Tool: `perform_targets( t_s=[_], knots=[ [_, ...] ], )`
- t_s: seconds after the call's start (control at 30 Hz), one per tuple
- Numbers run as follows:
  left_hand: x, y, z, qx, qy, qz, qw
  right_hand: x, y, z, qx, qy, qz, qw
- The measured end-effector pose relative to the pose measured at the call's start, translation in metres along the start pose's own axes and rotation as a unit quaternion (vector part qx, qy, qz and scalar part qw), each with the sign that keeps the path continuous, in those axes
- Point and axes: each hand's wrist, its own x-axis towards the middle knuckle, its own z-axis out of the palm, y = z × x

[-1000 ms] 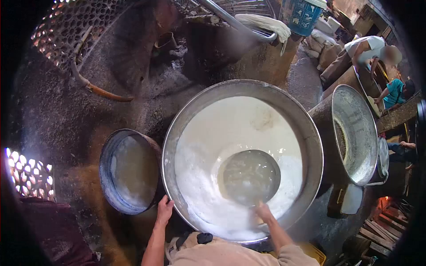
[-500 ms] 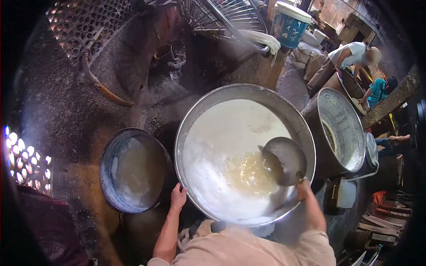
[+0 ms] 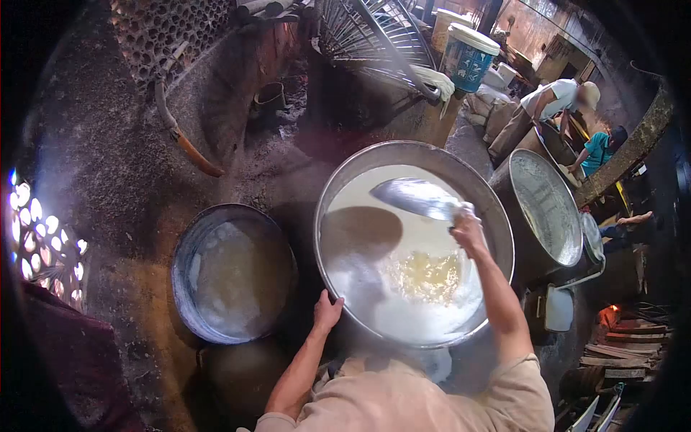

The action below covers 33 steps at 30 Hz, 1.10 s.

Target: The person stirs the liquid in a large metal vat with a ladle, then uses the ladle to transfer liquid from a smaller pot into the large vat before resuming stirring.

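Observation:
A wide metal pan [image 3: 497, 216] holds foamy white liquid with a yellowish bubbling patch [image 3: 425, 277] near its middle. My right hand [image 3: 468, 230] grips a metal scoop [image 3: 414, 196], raised above the liquid with its bowl pointing left; its shadow falls on the foam. My left hand [image 3: 327, 311] rests on the pan's near rim. A smaller dark pan [image 3: 188, 248] with pale foamy liquid sits just left of the big one.
A second large metal vessel [image 3: 551, 209] stands to the right. Two people bend over work at the far right [image 3: 568, 101]. A blue-and-white bucket [image 3: 468, 47] and a metal grate are at the back. Firewood and embers lie at lower right [image 3: 612, 324].
My right hand has lifted the scoop out of the liquid from the pan's right side and swung it up and left above the foam. My left hand stays on the rim.

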Motion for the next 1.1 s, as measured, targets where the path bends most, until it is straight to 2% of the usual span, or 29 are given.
perform_targets(
  t_s=[0.03,0.07,0.1,0.17,0.23,0.3,0.4,0.6,0.83,0.87,0.9,0.97,1.03,1.1],
  knots=[
    [0.000,0.002,-0.003,0.010,-0.013,0.000,1.000,0.011,-0.013,0.022,-0.051,-0.042,-0.010,0.998],
    [0.001,0.004,-0.005,0.012,-0.024,-0.006,1.000,0.005,-0.058,0.025,0.001,-0.059,0.015,0.998],
    [0.000,0.007,-0.007,0.013,-0.036,-0.012,0.999,0.014,-0.055,0.056,0.012,-0.072,0.004,0.997],
    [-0.005,0.016,-0.011,0.018,-0.029,-0.009,0.999,0.006,-0.101,0.072,-0.036,-0.085,-0.001,0.996],
    [-0.005,0.015,-0.008,0.025,-0.025,-0.024,0.999,0.005,-0.131,0.087,-0.080,-0.135,0.053,0.986],
    [-0.007,0.020,-0.012,0.028,-0.023,-0.018,0.999,0.006,-0.130,0.113,-0.116,-0.145,0.000,0.983],
    [-0.006,0.015,-0.011,0.024,-0.040,-0.002,0.999,-0.005,-0.132,0.126,-0.124,-0.177,0.004,0.976],
    [-0.005,0.015,-0.011,0.039,-0.044,0.015,0.998,-0.029,-0.089,0.147,-0.134,-0.211,0.037,0.968],
    [-0.002,0.012,-0.008,0.045,-0.042,0.017,0.998,-0.076,-0.026,0.128,-0.162,-0.253,0.062,0.952],
    [-0.002,0.010,-0.005,0.040,-0.016,0.025,0.999,-0.084,-0.009,0.127,-0.160,-0.252,0.062,0.952],
    [-0.002,0.008,-0.003,0.034,0.011,0.033,0.999,-0.092,0.008,0.127,-0.170,-0.257,0.047,0.950],
    [-0.004,0.013,-0.004,0.030,0.001,0.021,0.999,-0.107,0.021,0.117,-0.178,-0.259,0.032,0.949],
    [-0.002,0.010,-0.001,0.023,0.025,0.029,0.999,-0.124,0.037,0.101,-0.171,-0.267,0.072,0.946],
    [0.003,0.005,0.002,0.021,0.003,0.022,1.000,-0.138,0.056,0.089,-0.162,-0.258,0.084,0.949]
  ],
)
